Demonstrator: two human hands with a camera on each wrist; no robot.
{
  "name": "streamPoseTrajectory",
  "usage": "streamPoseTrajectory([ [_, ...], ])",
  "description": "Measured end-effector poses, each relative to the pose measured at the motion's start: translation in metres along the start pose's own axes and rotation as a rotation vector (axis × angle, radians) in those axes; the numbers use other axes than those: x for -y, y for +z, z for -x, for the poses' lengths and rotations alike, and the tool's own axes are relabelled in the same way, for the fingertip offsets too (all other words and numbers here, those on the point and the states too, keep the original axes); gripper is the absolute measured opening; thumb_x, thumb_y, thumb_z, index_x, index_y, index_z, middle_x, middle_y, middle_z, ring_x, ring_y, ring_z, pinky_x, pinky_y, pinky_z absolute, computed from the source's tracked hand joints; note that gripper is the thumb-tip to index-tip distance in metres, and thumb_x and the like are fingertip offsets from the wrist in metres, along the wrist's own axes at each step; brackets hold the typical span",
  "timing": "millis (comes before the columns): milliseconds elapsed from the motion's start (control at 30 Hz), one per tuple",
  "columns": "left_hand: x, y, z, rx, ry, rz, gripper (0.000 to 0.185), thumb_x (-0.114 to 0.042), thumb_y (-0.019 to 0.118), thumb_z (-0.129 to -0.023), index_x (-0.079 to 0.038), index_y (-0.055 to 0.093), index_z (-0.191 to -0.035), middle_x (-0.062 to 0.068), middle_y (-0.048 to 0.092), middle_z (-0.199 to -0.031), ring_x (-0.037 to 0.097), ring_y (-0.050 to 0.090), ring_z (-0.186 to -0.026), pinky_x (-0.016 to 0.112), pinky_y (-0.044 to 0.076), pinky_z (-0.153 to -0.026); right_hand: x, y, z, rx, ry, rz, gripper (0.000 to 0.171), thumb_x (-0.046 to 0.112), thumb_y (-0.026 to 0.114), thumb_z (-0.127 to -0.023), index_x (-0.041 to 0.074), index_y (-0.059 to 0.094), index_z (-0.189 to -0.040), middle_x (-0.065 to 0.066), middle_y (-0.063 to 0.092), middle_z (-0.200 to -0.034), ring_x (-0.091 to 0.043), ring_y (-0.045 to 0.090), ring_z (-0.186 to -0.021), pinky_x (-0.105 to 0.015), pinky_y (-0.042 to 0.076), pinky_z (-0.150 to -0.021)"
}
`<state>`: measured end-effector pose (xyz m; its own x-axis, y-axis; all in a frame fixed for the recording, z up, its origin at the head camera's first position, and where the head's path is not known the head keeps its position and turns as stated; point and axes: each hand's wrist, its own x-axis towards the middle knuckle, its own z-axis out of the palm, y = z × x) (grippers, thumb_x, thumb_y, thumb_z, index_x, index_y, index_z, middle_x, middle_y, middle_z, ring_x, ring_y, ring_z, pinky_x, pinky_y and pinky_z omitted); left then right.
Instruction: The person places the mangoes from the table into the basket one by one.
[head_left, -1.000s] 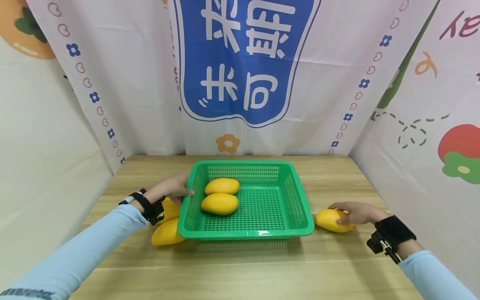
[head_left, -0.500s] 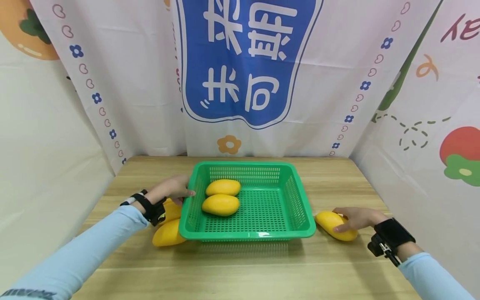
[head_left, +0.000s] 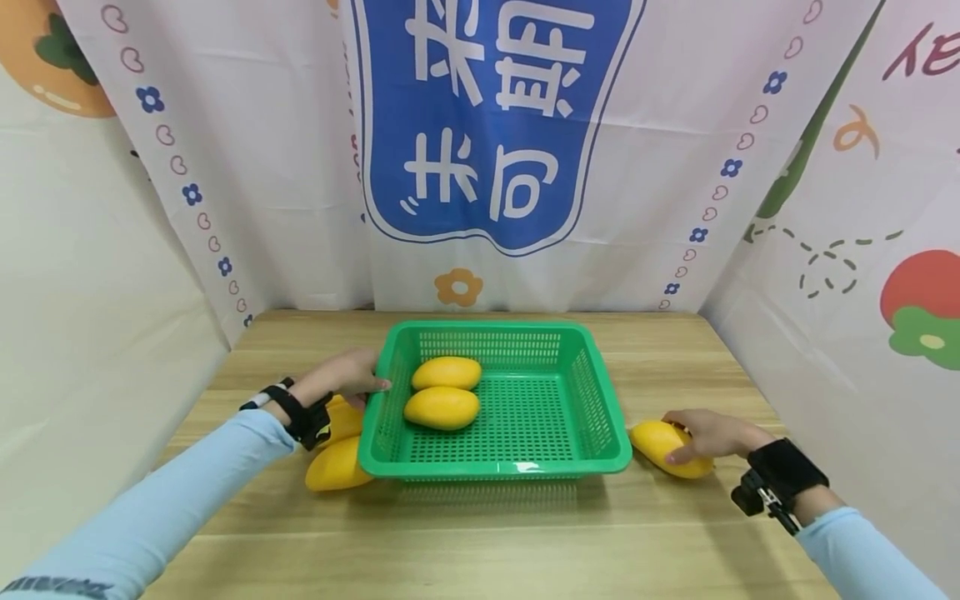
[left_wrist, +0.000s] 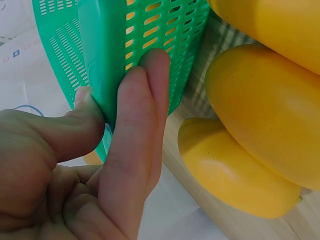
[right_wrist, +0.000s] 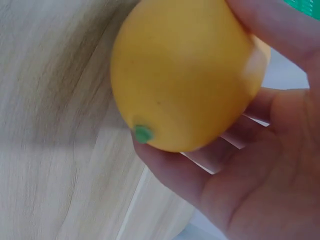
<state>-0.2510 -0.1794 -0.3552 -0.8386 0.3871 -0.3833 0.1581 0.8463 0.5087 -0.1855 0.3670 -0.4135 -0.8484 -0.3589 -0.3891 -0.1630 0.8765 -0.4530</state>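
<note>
mango (head_left: 667, 447): turned from lying level to slanting, near end swung toward the person
right hand (head_left: 708, 434): fingers curled further round the mango

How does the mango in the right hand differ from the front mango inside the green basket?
The right hand's mango lies on the table, right of the green basket; the front basket mango rests on its mesh floor. The right hand grips the first; nothing touches the second except perhaps its neighbour. Both are yellow and alike in size.

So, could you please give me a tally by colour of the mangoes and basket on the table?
Yellow mangoes: 5 (two in the basket, two left of it, one under the right hand)
Green basket: 1
Total: 6
</note>
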Motion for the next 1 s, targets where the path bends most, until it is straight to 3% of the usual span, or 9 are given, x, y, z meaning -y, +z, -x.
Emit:
streamPoseTrajectory([
  [133,0.0,0.0,0.0,0.002,0.001,-0.006,0.015,-0.012,0.056,-0.102,0.003,0.059,-0.104,0.009,0.064,-0.081,0.015,0.064,-0.065,0.028,0.061,-0.06,-0.001,-0.001,-0.001,-0.019,0.034,-0.03,0.072,0.033,0.08,-0.084,-0.009,0.051,-0.135,-0.023,0.06,-0.127,-0.032,0.056,-0.109,-0.059,0.047,-0.098],
  [533,0.001,0.0,-0.002,0.013,-0.008,0.002,0.016,-0.012,0.056,-0.102,0.003,0.059,-0.105,0.01,0.065,-0.082,0.016,0.064,-0.067,0.028,0.062,-0.062,-0.001,-0.005,-0.001,-0.111,0.004,-0.112,0.067,0.036,0.074,-0.088,-0.007,0.052,-0.135,-0.011,0.065,-0.114,-0.023,0.056,-0.099,-0.044,0.05,-0.089],
  [700,0.001,-0.001,-0.001,0.015,-0.012,0.009,0.017,-0.011,0.056,-0.102,0.005,0.058,-0.107,0.012,0.066,-0.085,0.016,0.065,-0.068,0.029,0.062,-0.063,0.004,-0.013,-0.003,-0.153,-0.007,-0.134,0.062,0.036,0.072,-0.09,-0.006,0.055,-0.132,-0.007,0.064,-0.104,-0.019,0.054,-0.091,-0.033,0.045,-0.081],
  [1000,0.0,-0.001,0.0,0.008,-0.001,-0.008,0.016,-0.012,0.056,-0.102,0.003,0.058,-0.106,0.011,0.065,-0.083,0.016,0.065,-0.066,0.028,0.062,-0.062,0.01,-0.025,0.004,-0.188,0.025,-0.14,0.07,0.04,0.068,-0.093,-0.008,0.047,-0.14,-0.012,0.062,-0.111,-0.021,0.053,-0.093,-0.031,0.045,-0.077],
])
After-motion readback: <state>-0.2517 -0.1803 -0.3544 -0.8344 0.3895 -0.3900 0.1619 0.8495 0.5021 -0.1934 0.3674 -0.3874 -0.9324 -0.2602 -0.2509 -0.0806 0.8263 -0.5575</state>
